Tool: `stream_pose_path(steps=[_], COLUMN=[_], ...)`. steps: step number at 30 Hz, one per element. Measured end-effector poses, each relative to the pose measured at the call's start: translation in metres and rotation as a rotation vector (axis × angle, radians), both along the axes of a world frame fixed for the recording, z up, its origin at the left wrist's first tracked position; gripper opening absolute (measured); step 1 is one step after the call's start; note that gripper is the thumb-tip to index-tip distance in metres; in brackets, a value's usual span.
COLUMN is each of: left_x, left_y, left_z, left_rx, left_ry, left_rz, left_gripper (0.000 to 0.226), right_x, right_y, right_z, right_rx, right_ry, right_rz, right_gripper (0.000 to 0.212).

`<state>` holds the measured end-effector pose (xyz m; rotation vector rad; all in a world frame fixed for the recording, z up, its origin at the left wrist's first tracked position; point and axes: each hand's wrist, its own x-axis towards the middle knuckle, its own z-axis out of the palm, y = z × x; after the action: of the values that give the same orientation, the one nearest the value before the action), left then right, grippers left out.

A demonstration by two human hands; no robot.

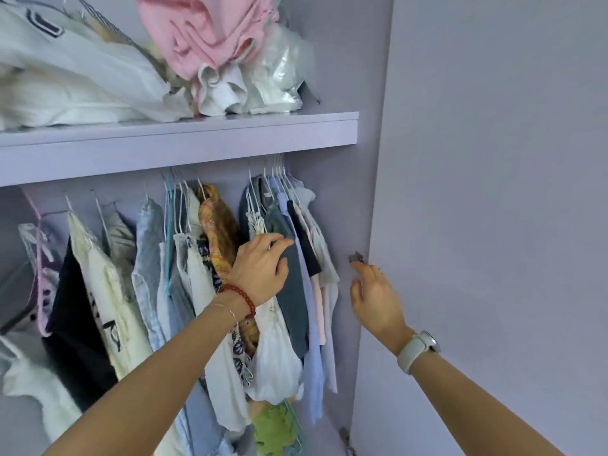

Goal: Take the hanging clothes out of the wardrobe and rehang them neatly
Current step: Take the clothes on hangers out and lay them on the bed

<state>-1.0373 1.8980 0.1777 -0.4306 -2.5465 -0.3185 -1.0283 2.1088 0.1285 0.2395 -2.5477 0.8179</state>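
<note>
Lilac laminate wardrobe (335,205), door (493,225) swung open at right. Head view: left hand (261,268) lies on the dark grey top (291,291) in the right-hand bunch of clothes (289,245), fingers (279,241) loosely bent over the fabric, touching it; a closed grip does not show. Right hand (375,297) hovers apart from the clothes, near the door's inner edge just below a hinge (356,257), fingers spread and relaxed, holding nothing. Judgement: removal barely begun; best to slide the left hand up to the hanger hooks (278,169), gather a few, lift them clear of the rail (hidden behind the shelf edge) and support the hems with the right hand so nothing slips off. Contents: lower bay packed with hung shirts and tops, bunched unevenly, with a gap between two groups; shelf (184,139) above carries a loose heap of white and pink (204,34) garments plus a plastic bag (283,64).
</note>
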Motion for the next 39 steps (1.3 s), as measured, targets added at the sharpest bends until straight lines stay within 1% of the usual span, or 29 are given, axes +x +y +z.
stream_pose_path(steps=[3, 6, 11, 14, 17, 20, 22, 26, 28, 30, 34, 39], left_x=[-0.046, -0.098, -0.175, -0.2, -0.206, -0.203, -0.202, -0.199, -0.198, -0.198, -0.199, -0.201], left_y=[-0.006, 0.0, 0.01, 0.008, 0.002, -0.014, -0.026, -0.041, -0.046, -0.049, -0.049, -0.044], left_z=[0.002, 0.009, 0.006, -0.004, -0.018, -0.027, -0.029, -0.031, -0.032, -0.033, -0.032, -0.033], left_rx=[-0.07, -0.137, -0.292, -0.349, -0.375, -0.361, -0.332, -0.295, -0.267, -0.259, -0.243, -0.249], left_ry=[0.001, -0.036, -0.185, -0.279, -0.219, -0.16, -0.19, -0.209, -0.217, -0.222, -0.256, -0.268], left_rz=[0.021, 0.027, 0.058, 0.066, 0.07, 0.082, 0.07, 0.053, 0.049, 0.048, 0.034, 0.032], left_gripper=[0.04, 0.043, 0.049, 0.049, 0.045, 0.046, 0.047, 0.051, 0.05, 0.049, 0.049, 0.05], right_x=[-0.057, -0.113, -0.186, -0.212, -0.224, -0.231, -0.235, -0.242, -0.245, -0.247, -0.245, -0.23], right_y=[-0.01, -0.021, -0.043, -0.052, -0.054, -0.053, -0.055, -0.071, -0.081, -0.091, -0.097, -0.083], right_z=[0.002, 0.006, 0.005, -0.003, -0.011, -0.013, -0.009, 0.008, 0.014, 0.017, 0.023, 0.033], right_rx=[-0.076, -0.162, -0.28, -0.325, -0.313, -0.266, -0.175, 0.075, 0.158, 0.141, -0.094, -0.115], right_ry=[-0.022, -0.05, -0.138, -0.211, -0.233, -0.14, -0.117, -0.202, -0.217, -0.219, -0.144, 0.01], right_rz=[0.057, 0.072, 0.12, 0.142, 0.161, 0.095, 0.047, -0.022, -0.029, -0.028, -0.106, -0.139], right_gripper=[0.034, 0.033, 0.033, 0.032, 0.028, 0.029, 0.032, 0.032, 0.033, 0.032, 0.028, 0.03])
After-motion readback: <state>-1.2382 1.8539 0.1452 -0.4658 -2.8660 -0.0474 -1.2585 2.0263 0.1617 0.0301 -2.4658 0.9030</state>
